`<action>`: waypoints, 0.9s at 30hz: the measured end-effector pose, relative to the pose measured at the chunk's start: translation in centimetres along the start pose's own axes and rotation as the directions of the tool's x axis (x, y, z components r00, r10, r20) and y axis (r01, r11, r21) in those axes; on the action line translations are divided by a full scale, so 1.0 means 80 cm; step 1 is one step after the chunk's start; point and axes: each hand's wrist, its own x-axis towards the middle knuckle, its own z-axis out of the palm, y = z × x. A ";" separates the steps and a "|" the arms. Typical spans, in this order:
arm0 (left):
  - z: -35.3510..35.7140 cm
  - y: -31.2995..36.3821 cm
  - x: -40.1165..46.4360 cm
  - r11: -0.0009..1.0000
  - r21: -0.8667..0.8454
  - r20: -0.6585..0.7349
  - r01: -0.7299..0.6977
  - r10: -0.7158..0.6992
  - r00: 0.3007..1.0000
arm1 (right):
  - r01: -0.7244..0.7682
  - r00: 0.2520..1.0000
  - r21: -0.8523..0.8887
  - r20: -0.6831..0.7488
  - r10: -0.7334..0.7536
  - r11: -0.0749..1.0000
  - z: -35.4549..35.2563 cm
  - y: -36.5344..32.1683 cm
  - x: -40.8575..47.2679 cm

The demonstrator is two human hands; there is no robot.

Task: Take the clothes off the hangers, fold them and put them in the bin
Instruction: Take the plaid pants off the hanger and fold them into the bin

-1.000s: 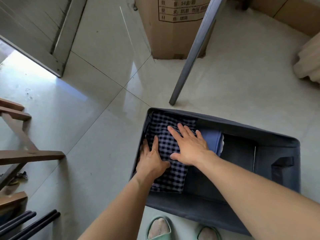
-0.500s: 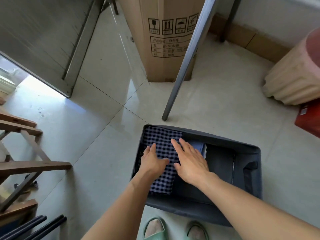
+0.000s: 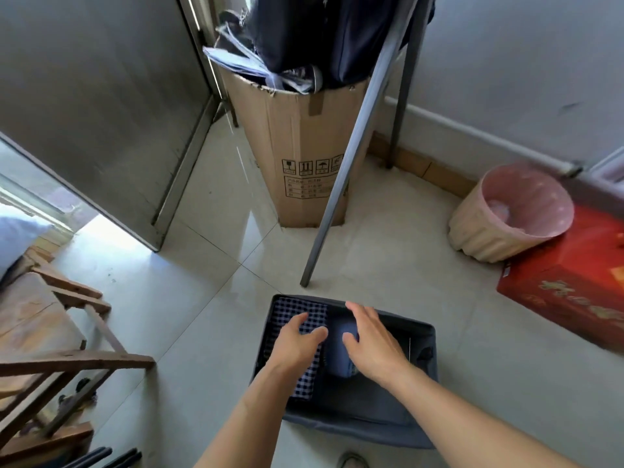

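The head view looks down on a dark grey fabric bin [image 3: 423, 352] standing on pale floor tiles [image 3: 202, 332]. Inside it, along the left wall, lies a folded checked shirt [image 3: 297, 312] in navy and white. Just beside it, toward the middle of the bin, sits a folded blue garment [image 3: 341, 352]; the two touch along their long sides.

The left hand [image 3: 297, 346] is over the checked shirt, palm down, fingers relaxed and slightly spread, holding nothing. Whether it rests on the cloth or hangs just above it cannot be told. The right hand [image 3: 373, 346] is over the blue garment and the far rim of the bin, also palm down with loose, spread fingers and nothing in its grasp. Both bare forearms reach in from the bottom edge.

Beyond the bin, a slanted grey metal pole [image 3: 341, 184] meets the floor close to the bin's far edge. Behind the pole stands a tall cardboard box [image 3: 297, 150] with printed symbols, and dark clothes [image 3: 324, 32] hang down into its open top. To the right, a pink-lined wastebasket [image 3: 506, 217] stands next to a red box [image 3: 574, 282]. On the left is a wooden frame [image 3: 67, 332], and a grey door [image 3: 101, 106] stands open behind it.
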 end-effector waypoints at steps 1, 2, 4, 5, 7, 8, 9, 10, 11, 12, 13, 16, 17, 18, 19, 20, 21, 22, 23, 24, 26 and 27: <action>0.000 0.014 -0.016 1.000 -0.004 0.000 -0.010 0.010 1.000 | -0.012 1.000 0.023 -0.018 0.012 1.000 -0.015 -0.007 -0.013; -0.001 0.032 -0.034 1.000 -0.007 0.003 -0.028 0.028 1.000 | -0.017 0.999 0.048 -0.038 0.019 0.999 -0.034 -0.015 -0.028; -0.002 0.056 -0.061 0.997 -0.034 0.011 -0.063 0.064 0.998 | -0.004 0.997 0.088 -0.078 0.011 0.996 -0.058 -0.026 -0.051; -0.005 0.069 -0.077 0.996 -0.040 0.020 -0.083 0.084 0.996 | -0.003 0.995 0.111 -0.100 0.014 0.994 -0.074 -0.032 -0.065; -0.011 0.095 -0.113 0.992 -0.026 0.027 -0.120 0.121 0.992 | -0.008 0.987 0.152 -0.158 0.032 0.988 -0.104 -0.041 -0.094; -0.015 0.108 -0.132 0.989 -0.020 0.033 -0.145 0.146 0.989 | -0.013 0.982 0.173 -0.184 0.046 0.985 -0.120 -0.047 -0.110; -0.018 0.118 -0.148 0.986 -0.021 0.039 -0.164 0.165 0.986 | -0.017 0.977 0.197 -0.203 0.058 0.980 -0.134 -0.051 -0.123; -0.022 0.130 -0.167 0.982 -0.020 0.043 -0.185 0.186 0.982 | -0.013 0.972 0.218 -0.226 0.063 0.976 -0.148 -0.055 -0.139; -0.025 0.143 -0.187 0.978 -0.022 0.051 -0.207 0.208 0.977 | -0.010 0.966 0.233 -0.247 0.070 0.972 -0.165 -0.061 -0.157; -0.027 0.155 -0.204 0.974 -0.027 0.062 -0.227 0.228 0.972 | -0.004 0.961 0.241 -0.268 0.071 0.970 -0.178 -0.065 -0.173; -0.028 0.166 -0.221 0.969 -0.034 0.074 -0.244 0.246 0.966 | 0.000 0.956 0.246 -0.284 0.072 0.969 -0.189 -0.069 -0.188; -0.029 0.200 -0.276 0.955 -0.053 0.083 -0.292 0.296 0.952 | 0.020 0.939 0.268 -0.336 0.074 0.963 -0.219 -0.083 -0.237; -0.028 0.210 -0.294 0.949 -0.056 0.091 -0.309 0.313 0.945 | 0.027 0.933 0.274 -0.351 0.074 0.961 -0.228 -0.088 -0.255; -0.027 0.217 -0.312 0.943 -0.054 0.101 -0.328 0.332 0.938 | 0.036 0.927 0.279 -0.368 0.072 0.960 -0.236 -0.092 -0.273; -0.025 0.225 -0.329 0.937 -0.052 0.112 -0.345 0.349 0.931 | 0.047 0.922 0.285 -0.381 0.068 0.957 -0.244 -0.097 -0.291; -0.022 0.231 -0.348 0.932 -0.044 0.129 -0.360 0.363 0.923 | 0.057 0.918 0.294 -0.391 0.066 0.954 -0.252 -0.100 -0.312; -0.020 0.236 -0.364 0.927 -0.038 0.145 -0.374 0.375 0.915 | 0.066 0.917 0.304 -0.394 0.062 0.950 -0.258 -0.104 -0.330; -0.016 0.241 -0.379 0.920 -0.035 0.164 -0.391 0.391 0.905 | 0.079 0.915 0.309 -0.400 0.054 0.948 -0.266 -0.105 -0.349; -0.011 0.245 -0.395 0.912 -0.033 0.186 -0.408 0.407 0.894 | 0.089 0.916 0.311 -0.399 0.045 0.946 -0.273 -0.106 -0.370; -0.005 0.248 -0.409 0.904 -0.034 0.209 -0.425 0.423 0.882 | 0.101 0.919 0.314 -0.394 0.033 0.944 -0.279 -0.106 -0.388; 0.011 0.257 -0.438 0.886 -0.032 0.268 -0.462 0.453 0.850 | 0.124 0.917 0.326 -0.398 0.017 0.937 -0.296 -0.099 -0.429; 0.020 0.263 -0.451 0.876 -0.030 0.296 -0.481 0.467 0.833 | 0.130 0.912 0.331 -0.410 0.018 0.935 -0.304 -0.095 -0.447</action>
